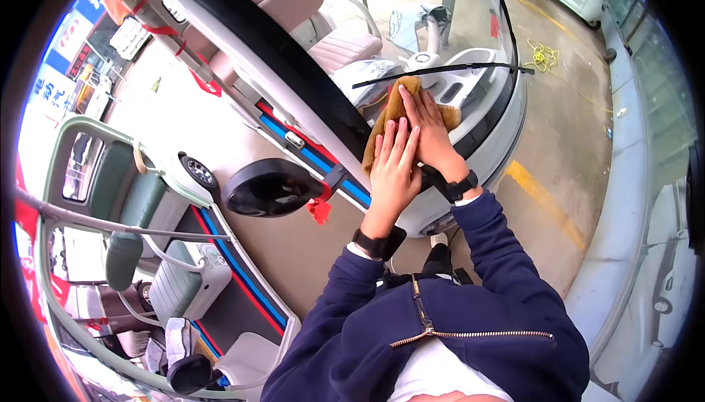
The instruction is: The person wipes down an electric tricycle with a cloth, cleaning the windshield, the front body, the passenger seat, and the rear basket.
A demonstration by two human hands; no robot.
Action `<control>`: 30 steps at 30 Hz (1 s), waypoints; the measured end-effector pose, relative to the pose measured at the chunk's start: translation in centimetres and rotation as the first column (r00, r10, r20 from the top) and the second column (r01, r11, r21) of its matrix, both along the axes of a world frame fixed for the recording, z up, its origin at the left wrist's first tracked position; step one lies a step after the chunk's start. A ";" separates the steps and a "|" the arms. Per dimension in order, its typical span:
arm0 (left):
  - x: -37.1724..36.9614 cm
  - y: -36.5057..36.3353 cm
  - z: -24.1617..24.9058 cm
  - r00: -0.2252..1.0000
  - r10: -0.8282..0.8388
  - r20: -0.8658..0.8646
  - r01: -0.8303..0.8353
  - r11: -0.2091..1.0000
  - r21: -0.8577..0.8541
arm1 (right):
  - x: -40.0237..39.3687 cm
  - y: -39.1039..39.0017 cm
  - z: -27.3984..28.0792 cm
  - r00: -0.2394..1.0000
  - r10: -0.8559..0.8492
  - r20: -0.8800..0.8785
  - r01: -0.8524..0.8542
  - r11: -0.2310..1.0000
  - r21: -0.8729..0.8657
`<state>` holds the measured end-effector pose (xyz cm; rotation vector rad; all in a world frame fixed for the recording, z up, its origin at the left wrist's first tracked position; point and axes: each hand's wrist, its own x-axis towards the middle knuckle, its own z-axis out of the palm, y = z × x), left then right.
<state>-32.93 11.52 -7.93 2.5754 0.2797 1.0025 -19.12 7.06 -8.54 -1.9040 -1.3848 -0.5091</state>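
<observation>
A brown cloth (382,127) lies bunched against the lower part of the windshield (481,97) of a small open-sided vehicle. My left hand (396,160) rests flat on it, fingers stretched out and pointing up the glass. Just above and to the right, my right hand (433,134) presses on the same cloth with its fingers extended. The cloth's right end sticks out beyond my right hand. A black wiper (440,71) crosses the glass right above the cloth. Dark bands sit on both wrists.
A black side mirror (272,187) with a red ribbon juts out left of my hands. Behind the glass are a steering column (432,42) and pink seats (345,46). Another open vehicle with green seats (139,189) stands at left. A yellow hose (542,57) lies on the floor at right.
</observation>
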 end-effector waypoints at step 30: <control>18.5 -10.3 -9.0 0.929 -0.021 -0.370 0.150 0.934 0.324 | 15.9 -12.0 -11.4 0.916 -0.275 -0.294 0.298 0.954 0.035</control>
